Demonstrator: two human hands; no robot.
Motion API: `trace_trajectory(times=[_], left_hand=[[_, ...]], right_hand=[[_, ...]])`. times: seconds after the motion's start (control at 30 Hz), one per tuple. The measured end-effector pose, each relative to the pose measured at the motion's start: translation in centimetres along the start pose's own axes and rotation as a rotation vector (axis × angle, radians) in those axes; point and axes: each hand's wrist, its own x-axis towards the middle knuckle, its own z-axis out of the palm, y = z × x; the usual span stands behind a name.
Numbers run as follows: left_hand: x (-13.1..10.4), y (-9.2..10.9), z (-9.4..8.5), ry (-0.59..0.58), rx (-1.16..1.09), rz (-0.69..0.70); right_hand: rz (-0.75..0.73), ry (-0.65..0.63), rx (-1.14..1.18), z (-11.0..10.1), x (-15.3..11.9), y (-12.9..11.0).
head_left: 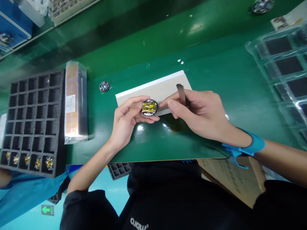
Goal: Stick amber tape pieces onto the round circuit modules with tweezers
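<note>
Between the thumb and fingers of my left hand is a round module with yellow tape across its face. My right hand is closed around dark metal tweezers; its index fingertip lies close to the module's right edge. Under both hands lies a flat beige board with a white edge. Another small round circuit module rests on the green table, left of the board.
At left stand a black foam tray with taped modules in its front row and a plastic-wrapped stack. Clear plastic trays lie at right. Another round module is at top right. A person's blue sleeve shows at lower left.
</note>
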Motion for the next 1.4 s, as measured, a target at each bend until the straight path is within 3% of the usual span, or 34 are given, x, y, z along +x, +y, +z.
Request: trace_trajectory(times=[0.17, 0.37, 0.53, 0.67, 0.77, 0.83, 0.97, 1.07, 1.17, 1.3, 1.4], left_hand=[[0.0, 0.1, 0.0, 0.020, 0.023, -0.010], [0.3, 0.2, -0.4, -0.009, 0.042, -0.008], [0.4, 0.1, -0.6, 0.016, 0.054, 0.026], [0.6, -0.4, -0.7, 0.094, 0.107, 0.094], [1.1, -0.6, -1.0, 0.143, 0.116, 0.129], [1.3, -0.3, -1.3, 0.149, 0.118, 0.141], [-0.3, 1.3, -2.9, 0.192, 0.221, 0.312], [-3.0, 2.1, -4.8, 0.181, 0.504, 0.451], [-4.9, 1.5, -6.7, 0.041, 0.864, 0.541], [-4.7, -0.6, -8.2, -0.132, 1.196, 0.802], [-4.1, -1.4, -8.5, -0.158, 1.342, 0.919]], right_hand=[[-0.027, -0.034, 0.022, -0.1, -0.2, -0.3], [-0.235, -0.398, 0.355, -0.2, -0.5, -0.3], [-0.330, -0.548, 0.404, 0.4, -0.3, 0.2], [-0.306, -0.619, 0.313, 0.8, -0.1, 0.9], [-0.291, -0.573, 0.095, 0.6, 0.0, 1.4], [-0.367, -0.480, -0.155, 0.2, 0.1, 1.8], [-0.493, -0.371, -0.548, -0.5, 0.5, 2.1], [-0.473, -0.279, -0.431, -0.7, 0.8, 1.6], [-0.415, -0.248, -0.227, -0.6, 0.9, 1.0], [-0.323, -0.302, -0.276, -0.7, 0.9, 0.8], [-0.429, -0.334, -0.404, -1.1, 1.2, 0.7]])
